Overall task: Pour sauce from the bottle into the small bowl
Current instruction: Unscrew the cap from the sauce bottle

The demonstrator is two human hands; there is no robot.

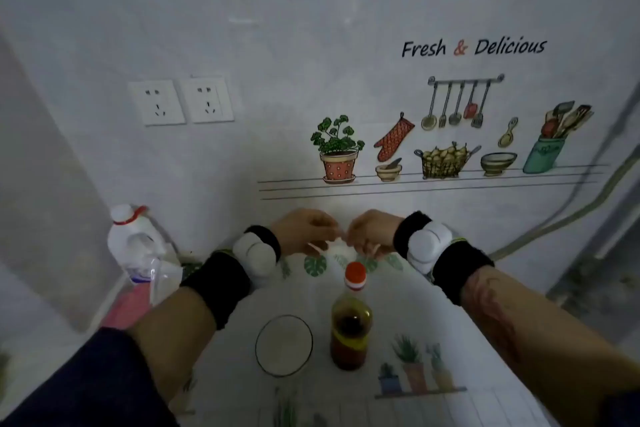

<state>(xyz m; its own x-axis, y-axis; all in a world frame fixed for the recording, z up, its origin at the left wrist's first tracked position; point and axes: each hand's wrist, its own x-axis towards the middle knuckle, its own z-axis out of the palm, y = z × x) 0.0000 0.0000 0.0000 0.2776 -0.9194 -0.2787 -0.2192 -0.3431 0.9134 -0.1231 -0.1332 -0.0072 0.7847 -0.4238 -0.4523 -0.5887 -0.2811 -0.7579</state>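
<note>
My left hand (304, 230) and right hand (372, 232) met fingertip to fingertip at the far table edge, pinching something pale I could not identify. The capped bottle (350, 322) stood upright nearer me, right of the small bowl (284, 345), closer to my right arm.

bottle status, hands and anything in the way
Both hands up past bottle, fiddling with something small. Bottle capped, upright beside empty bowl. Nothing blocking.
</note>
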